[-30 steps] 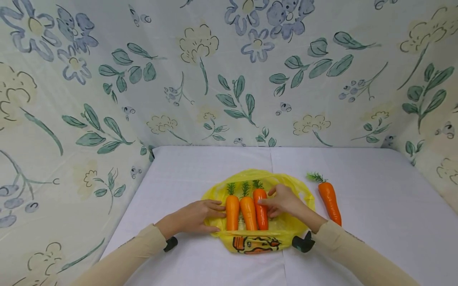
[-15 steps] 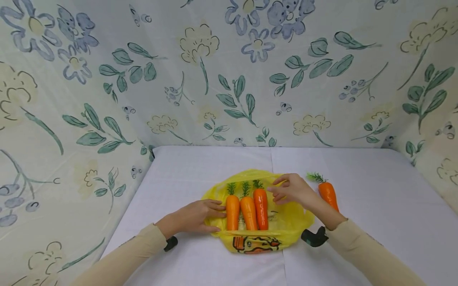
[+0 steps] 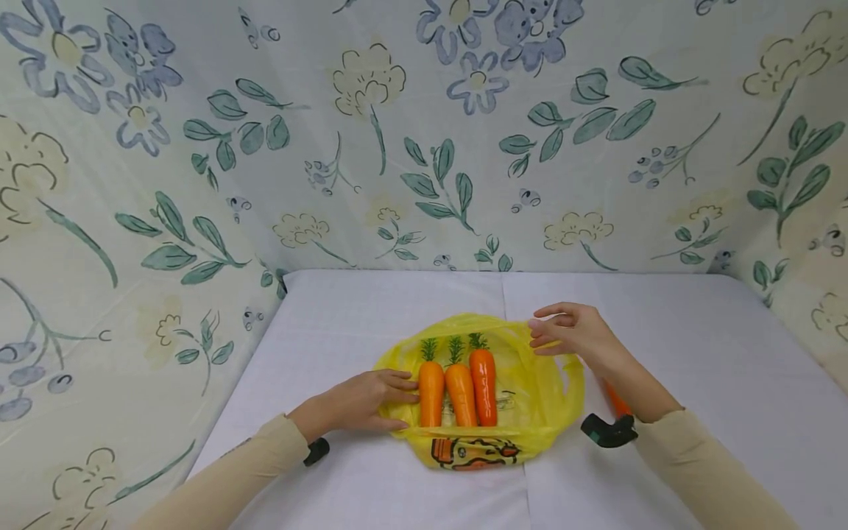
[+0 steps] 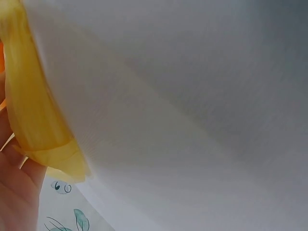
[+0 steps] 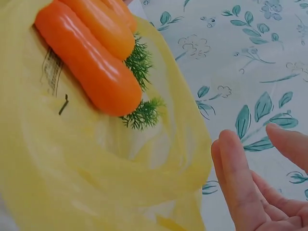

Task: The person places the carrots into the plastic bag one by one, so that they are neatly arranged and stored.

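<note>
A yellow plastic bag (image 3: 543,397) lies spread with its mouth facing up. Inside it, side by side, are three orange carrots (image 3: 430,394) with green tops; the right one (image 5: 91,62) is a deeper orange. My left hand (image 3: 367,401) rests at the bag's left edge, its fairly straight fingers reaching inside beside the leftmost carrot. In the left wrist view, yellow film partly covers those fingers. My right hand (image 3: 573,331) hovers by the bag's upper right rim, holding nothing, thumb and fingers apart. A further carrot (image 3: 618,401) lies right of the bag, mostly hidden under my right forearm.
A white cloth (image 3: 371,294) covers the table. Floral curtains (image 3: 424,132) stand behind and at both sides. Dark wrist mounts (image 3: 609,430) sit at both sleeve cuffs. Cartoon print (image 3: 473,453) shows on the bag's front.
My right hand has let go of the right carrot in the bag and moved up and right, out past the rim. Its forearm now covers most of the outside carrot. The left hand stays put.
</note>
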The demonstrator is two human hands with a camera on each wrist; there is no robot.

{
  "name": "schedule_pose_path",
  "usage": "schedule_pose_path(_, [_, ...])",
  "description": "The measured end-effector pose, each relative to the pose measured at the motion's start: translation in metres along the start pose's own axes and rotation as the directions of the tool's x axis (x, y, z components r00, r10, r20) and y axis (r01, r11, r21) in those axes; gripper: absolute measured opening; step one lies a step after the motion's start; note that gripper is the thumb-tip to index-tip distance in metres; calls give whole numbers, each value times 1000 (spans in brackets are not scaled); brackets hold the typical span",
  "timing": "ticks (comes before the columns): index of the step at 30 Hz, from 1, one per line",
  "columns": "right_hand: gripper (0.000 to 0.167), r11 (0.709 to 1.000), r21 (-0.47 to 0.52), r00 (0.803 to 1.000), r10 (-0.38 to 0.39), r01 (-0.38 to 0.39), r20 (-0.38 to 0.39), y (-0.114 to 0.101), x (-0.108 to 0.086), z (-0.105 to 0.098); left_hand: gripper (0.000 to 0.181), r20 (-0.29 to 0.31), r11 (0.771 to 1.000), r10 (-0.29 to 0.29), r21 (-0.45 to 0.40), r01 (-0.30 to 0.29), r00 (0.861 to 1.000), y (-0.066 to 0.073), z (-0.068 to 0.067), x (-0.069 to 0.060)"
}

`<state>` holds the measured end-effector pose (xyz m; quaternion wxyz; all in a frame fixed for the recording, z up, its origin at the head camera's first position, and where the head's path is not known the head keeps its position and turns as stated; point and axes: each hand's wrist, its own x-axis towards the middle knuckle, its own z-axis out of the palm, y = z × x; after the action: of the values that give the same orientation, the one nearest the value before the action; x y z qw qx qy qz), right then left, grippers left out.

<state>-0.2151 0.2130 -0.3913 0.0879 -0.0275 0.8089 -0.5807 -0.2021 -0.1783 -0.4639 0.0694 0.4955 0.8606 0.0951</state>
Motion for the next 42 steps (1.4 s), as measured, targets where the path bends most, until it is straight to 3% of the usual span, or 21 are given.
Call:
schedule_pose_path(8, [66,998,-55,996,5,-10,-87,6,-6,-31,51,-2,999,-3,-37,3,1000,0,1,0])
schedule_pose_path(17, [71,998,-55,991,-5,-3,-135,23,-10,-65,52,-15,998,-4,-60,3,1000,1,2,-1])
schedule_pose_path(30, [71,987,-146,981,43,-71,-187,39,-16,-95,52,-17,997,2,-75,-3,1000,1,2,-1])
schedule_pose_path(38, [77,977,-81,960,175,-197,-218,50,-19,-107,52,1,998,-4,-69,4,1000,1,0,1])
schedule_pose_path(42, [82,966,-70,954,234,-250,-187,55,-21,-113,52,5,998,-4,-70,4,1000,0,-1,2])
